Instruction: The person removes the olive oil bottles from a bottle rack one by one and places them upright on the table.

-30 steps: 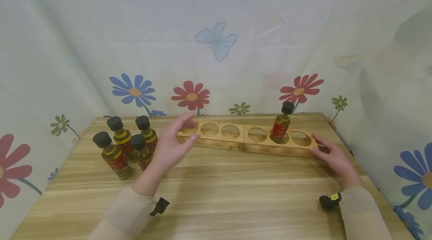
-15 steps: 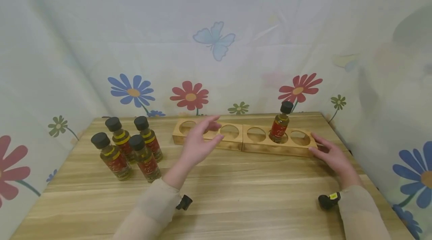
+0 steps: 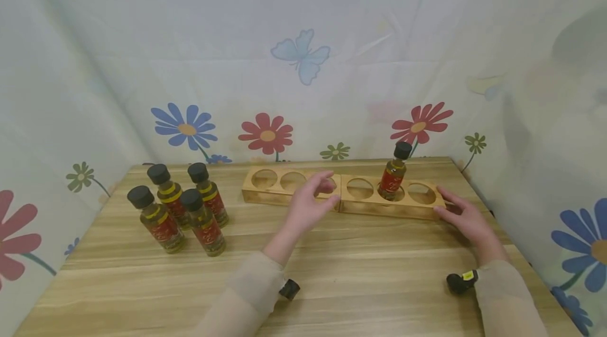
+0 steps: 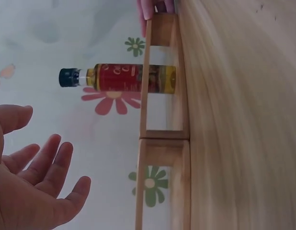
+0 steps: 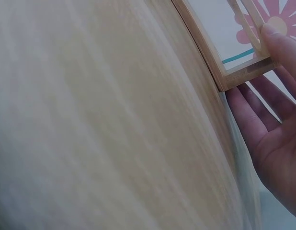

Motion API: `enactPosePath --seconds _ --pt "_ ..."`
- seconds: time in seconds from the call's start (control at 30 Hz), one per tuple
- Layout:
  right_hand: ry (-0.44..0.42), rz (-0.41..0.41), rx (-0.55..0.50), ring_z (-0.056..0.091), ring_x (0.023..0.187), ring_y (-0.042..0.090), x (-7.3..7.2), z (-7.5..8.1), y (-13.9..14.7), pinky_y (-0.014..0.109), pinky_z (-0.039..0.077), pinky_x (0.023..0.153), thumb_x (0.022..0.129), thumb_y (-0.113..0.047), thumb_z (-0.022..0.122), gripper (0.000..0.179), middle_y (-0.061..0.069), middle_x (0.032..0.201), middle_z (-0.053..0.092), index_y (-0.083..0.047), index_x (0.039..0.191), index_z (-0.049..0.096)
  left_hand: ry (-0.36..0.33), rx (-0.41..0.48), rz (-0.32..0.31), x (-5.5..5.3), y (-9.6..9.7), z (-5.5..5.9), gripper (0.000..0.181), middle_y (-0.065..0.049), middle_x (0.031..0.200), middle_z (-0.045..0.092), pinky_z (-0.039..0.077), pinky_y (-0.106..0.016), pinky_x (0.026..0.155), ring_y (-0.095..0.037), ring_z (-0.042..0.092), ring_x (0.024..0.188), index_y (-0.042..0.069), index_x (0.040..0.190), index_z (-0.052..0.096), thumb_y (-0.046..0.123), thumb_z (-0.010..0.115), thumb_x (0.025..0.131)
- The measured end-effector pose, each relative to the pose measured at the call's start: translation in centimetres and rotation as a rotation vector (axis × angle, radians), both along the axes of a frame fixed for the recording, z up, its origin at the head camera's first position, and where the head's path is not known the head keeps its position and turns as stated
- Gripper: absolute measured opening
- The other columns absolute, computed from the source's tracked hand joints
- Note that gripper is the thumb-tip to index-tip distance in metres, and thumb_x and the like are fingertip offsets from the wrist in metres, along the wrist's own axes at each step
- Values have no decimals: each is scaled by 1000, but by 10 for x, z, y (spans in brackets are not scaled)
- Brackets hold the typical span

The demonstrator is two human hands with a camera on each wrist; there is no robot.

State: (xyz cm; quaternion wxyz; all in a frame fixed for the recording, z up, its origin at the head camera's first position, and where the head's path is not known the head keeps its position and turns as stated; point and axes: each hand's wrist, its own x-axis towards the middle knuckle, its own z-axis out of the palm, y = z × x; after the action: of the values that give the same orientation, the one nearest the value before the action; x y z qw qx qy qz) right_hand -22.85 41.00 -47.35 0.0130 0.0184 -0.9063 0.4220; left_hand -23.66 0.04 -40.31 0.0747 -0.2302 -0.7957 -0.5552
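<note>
Two wooden racks with round holes stand end to end: a left rack (image 3: 272,199) and a right rack (image 3: 379,211). In the right rack's middle hole an oil bottle (image 3: 392,180) with a black cap and red label stands upright. My right hand (image 3: 467,217) grips that rack's right end; in the right wrist view the thumb (image 5: 279,45) lies on its edge and the fingers round the end. My left hand (image 3: 308,204) hovers at the left rack's right part, partly hiding its last hole. Its fingers are loosely bent and hold nothing, as the left wrist view shows.
Several more oil bottles (image 3: 207,231) with black caps stand grouped on the wooden table (image 3: 341,284) at the left. A flower-printed curtain (image 3: 303,105) hangs behind the table and along its sides. Each wrist carries a small black camera (image 3: 289,289).
My left hand has moved right, from the left rack's left end to its right end, uncovering the bottles and the left holes. The right hand, racks and bottles have stayed put.
</note>
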Motion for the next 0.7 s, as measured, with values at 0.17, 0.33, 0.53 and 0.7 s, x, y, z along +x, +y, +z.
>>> enactPosePath --seconds 0.17,0.33,0.53,0.7 --pt "-5 -9 -5 43 128 52 0 0 0 62 33 105 98 -41 62 76 31 155 26 -9 157 26 5 8 -22 -2 13 -7 50 -10 111 69 50 -42 97 -25 64 105 3 135 55 9 73 89" --pt "-3 -10 0 44 127 51 1 1 -1 62 34 104 98 -39 62 75 30 154 27 -9 156 26 21 2 -35 -6 26 -11 50 -13 111 69 53 -42 92 -26 65 103 2 134 56 7 74 88" --pt "-5 -10 7 45 127 50 1 1 -2 61 35 104 98 -39 62 75 30 155 27 -9 157 26 -17 -21 -33 -12 44 -8 50 -12 112 69 53 -43 91 -23 65 104 2 135 56 11 74 89" --pt "-15 -11 -16 42 128 52 1 1 -2 63 33 105 98 -40 62 76 30 155 25 -9 157 25 -43 -39 -30 -20 61 -2 51 -9 113 70 51 -35 95 -18 64 104 5 136 56 15 74 89"
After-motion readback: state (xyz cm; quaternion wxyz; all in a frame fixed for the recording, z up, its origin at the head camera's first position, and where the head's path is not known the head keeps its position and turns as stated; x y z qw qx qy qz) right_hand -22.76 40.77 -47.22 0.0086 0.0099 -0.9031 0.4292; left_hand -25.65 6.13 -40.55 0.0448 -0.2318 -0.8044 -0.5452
